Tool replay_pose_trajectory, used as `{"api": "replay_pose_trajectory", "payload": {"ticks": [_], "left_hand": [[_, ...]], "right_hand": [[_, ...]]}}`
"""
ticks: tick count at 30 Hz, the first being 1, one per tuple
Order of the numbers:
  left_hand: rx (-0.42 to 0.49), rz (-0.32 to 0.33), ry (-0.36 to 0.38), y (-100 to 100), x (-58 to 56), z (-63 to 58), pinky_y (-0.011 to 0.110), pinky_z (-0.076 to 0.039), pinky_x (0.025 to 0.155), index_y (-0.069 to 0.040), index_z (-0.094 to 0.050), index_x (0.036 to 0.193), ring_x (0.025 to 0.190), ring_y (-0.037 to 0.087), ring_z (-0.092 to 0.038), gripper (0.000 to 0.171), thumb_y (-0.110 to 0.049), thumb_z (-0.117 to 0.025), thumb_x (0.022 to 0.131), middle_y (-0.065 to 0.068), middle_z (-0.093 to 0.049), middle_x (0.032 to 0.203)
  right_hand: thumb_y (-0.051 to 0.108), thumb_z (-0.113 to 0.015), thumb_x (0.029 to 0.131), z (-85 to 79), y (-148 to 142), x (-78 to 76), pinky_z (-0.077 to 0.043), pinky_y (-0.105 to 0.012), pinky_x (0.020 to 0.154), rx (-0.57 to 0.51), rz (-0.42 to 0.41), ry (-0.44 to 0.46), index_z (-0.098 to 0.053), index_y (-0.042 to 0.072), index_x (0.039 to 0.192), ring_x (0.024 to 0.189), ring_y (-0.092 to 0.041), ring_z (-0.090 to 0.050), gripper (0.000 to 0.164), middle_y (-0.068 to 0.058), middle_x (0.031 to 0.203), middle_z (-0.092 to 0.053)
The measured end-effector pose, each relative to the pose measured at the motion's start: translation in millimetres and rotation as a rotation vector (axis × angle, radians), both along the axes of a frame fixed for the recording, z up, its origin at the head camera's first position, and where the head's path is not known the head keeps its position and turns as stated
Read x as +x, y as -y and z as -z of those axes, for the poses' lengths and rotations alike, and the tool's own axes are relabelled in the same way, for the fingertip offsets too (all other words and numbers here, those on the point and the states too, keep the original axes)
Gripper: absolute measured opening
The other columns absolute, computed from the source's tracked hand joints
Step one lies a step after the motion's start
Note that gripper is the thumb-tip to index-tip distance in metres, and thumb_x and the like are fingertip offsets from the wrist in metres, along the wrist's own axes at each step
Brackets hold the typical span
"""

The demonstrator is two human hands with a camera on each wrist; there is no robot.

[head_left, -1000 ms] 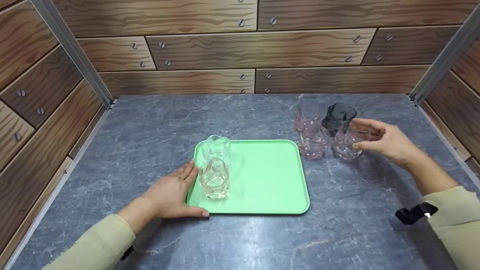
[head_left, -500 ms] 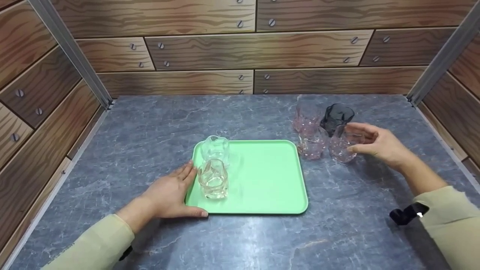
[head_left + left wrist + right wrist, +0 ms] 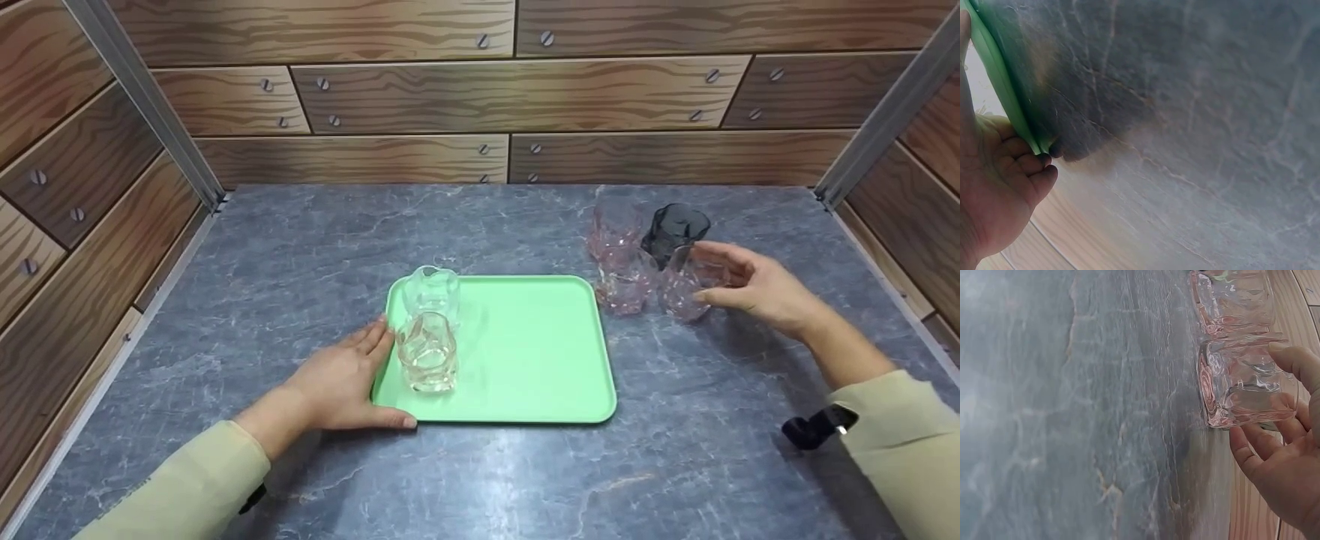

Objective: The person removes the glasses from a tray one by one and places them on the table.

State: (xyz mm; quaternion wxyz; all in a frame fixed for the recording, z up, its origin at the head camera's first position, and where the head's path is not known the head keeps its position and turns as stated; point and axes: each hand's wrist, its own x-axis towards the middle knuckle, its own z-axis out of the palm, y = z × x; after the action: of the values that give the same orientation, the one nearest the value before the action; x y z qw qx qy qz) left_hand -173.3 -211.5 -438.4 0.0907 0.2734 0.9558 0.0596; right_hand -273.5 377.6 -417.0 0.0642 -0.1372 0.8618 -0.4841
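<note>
My left hand [image 3: 341, 386] spreads around the near left corner of a green tray [image 3: 536, 352]. Its fingers lie at the left rim and the thumb along the front edge; in the left wrist view the fingertips meet the green rim [image 3: 1002, 79]. On the tray's left side stand two clear glasses, one behind [image 3: 433, 289] and one in front [image 3: 427, 360]. To the right of the tray, my right hand [image 3: 769, 292] holds a pale pink glass [image 3: 677, 292] between thumb and fingers. The right wrist view shows that glass [image 3: 1241, 391] upright beside another pink glass [image 3: 1235, 301].
Two more pink glasses, one at the back [image 3: 615, 236] and one in front [image 3: 624, 289], stand close left of the held one. A dark grey glass [image 3: 677, 229] is behind it. Wood-patterned walls [image 3: 420, 97] enclose the grey marbled table [image 3: 315, 240] at the back and sides.
My right hand and the pale pink glass have shifted slightly left, closer to the pink glass beside it, then stayed there. The left hand and tray keep their place.
</note>
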Motion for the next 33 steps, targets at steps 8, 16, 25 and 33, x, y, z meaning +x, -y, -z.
{"api": "replay_pose_trajectory", "payload": {"ticks": [8,16,25,33], "left_hand": [[-0.002,-0.004,0.005,1,1.1,0.8,0.057,-0.035,0.122,0.009,-0.026,0.163,0.155,0.048,-0.028,0.136,-0.094,-0.057,0.08,0.033,-0.017,0.169],[0.004,0.002,-0.001,1,0.5,1.6,0.055,-0.033,0.123,0.01,-0.026,0.163,0.155,0.048,-0.027,0.137,-0.095,-0.056,0.08,0.034,-0.017,0.168],[0.009,0.004,-0.007,1,1.6,2.1,0.055,-0.035,0.122,0.011,-0.026,0.162,0.155,0.047,-0.028,0.136,-0.093,-0.058,0.08,0.034,-0.018,0.168],[-0.008,0.002,-0.012,0,-0.3,0.2,0.055,-0.033,0.123,0.009,-0.025,0.163,0.156,0.047,-0.026,0.138,-0.096,-0.055,0.079,0.033,-0.017,0.169]], "right_hand": [[0.007,-0.081,0.095,-20.5,-4,8.7,-0.053,-0.015,0.094,0.028,-0.016,-0.05,-0.037,0.0,0.163,0.13,-0.005,-0.058,0.082,-0.024,0.162,-0.043],[0.004,-0.082,0.094,-59.7,19,23.9,-0.048,-0.012,0.1,0.073,0.014,-0.195,-0.047,0.008,0.16,0.127,0.002,-0.058,0.076,0.002,0.152,-0.059],[-0.003,-0.086,0.085,-80.8,91,35.0,-0.048,-0.016,0.105,0.004,-0.16,-0.332,-0.052,0.01,0.157,0.129,-0.007,-0.062,0.08,-0.012,0.15,-0.061],[0.0,-0.089,0.083,-72.2,167,43.3,-0.052,-0.028,0.106,-0.095,-0.258,-0.291,-0.055,0.01,0.155,0.129,-0.025,-0.064,0.08,-0.01,0.145,-0.065]]}}
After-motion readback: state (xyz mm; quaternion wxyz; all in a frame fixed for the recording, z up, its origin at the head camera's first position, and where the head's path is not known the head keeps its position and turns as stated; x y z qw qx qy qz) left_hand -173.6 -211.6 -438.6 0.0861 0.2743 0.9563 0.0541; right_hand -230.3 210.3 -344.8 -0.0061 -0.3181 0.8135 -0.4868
